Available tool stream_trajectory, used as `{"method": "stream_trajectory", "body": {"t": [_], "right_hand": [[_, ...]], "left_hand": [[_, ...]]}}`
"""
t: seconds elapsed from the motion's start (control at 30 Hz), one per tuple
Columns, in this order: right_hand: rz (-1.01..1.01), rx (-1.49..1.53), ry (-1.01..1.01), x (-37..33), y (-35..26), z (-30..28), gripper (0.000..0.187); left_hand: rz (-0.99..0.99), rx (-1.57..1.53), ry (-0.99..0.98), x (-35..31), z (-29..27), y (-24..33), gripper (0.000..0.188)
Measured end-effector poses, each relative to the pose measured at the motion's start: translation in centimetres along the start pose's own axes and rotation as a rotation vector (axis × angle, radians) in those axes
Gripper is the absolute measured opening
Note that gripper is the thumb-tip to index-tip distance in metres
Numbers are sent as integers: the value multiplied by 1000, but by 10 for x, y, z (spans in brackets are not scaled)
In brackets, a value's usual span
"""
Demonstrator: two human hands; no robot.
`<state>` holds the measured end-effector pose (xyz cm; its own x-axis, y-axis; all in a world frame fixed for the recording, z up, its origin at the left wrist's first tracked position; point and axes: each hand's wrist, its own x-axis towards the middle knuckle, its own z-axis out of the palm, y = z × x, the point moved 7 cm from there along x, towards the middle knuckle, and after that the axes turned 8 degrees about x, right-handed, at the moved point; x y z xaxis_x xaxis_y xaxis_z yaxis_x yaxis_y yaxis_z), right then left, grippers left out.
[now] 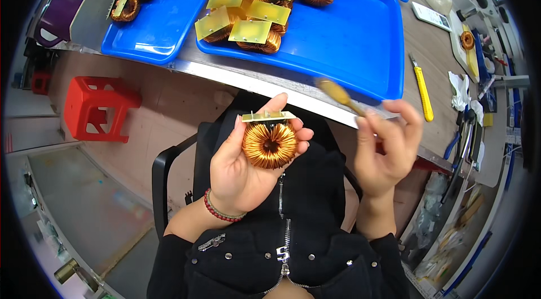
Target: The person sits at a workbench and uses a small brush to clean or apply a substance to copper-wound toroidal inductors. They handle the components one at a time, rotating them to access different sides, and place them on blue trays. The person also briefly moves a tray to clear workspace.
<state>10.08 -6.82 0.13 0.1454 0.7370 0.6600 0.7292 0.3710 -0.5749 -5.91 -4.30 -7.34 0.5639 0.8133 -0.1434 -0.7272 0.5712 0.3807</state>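
In my left hand (239, 172), fingers curled around it, rests a ring-shaped copper-wire coil (269, 147). A thin yellowish board (269, 116) with small pins sits across its top. My right hand (389, 149) is raised to the right, pinching a slim tool (336, 93) with a rounded brownish-yellow end, perhaps a small brush; motion blurs it. That end points up and left, apart from the coil. Beyond my hands, a blue tray (344, 34) holds several more coils with yellowish boards (251, 31) toward its left side.
Another blue tray (149, 45) with coils stands at the left. On the bench lie a yellow utility knife (422, 90), a white phone-like device (431, 16) and pliers (453, 144). A red stool (101, 108) stands at left; a purple mug (59, 17) is above it.
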Motion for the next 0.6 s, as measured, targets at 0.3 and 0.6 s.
{"method": "stream_trajectory", "body": {"t": [0.3, 0.6], "right_hand": [[200, 537, -821, -33, -32, 42, 11], [-29, 22, -123, -14, -2, 14, 22]], "left_hand": [[33, 29, 23, 4, 3, 1, 57], [-73, -133, 16, -1, -8, 2, 45]]}}
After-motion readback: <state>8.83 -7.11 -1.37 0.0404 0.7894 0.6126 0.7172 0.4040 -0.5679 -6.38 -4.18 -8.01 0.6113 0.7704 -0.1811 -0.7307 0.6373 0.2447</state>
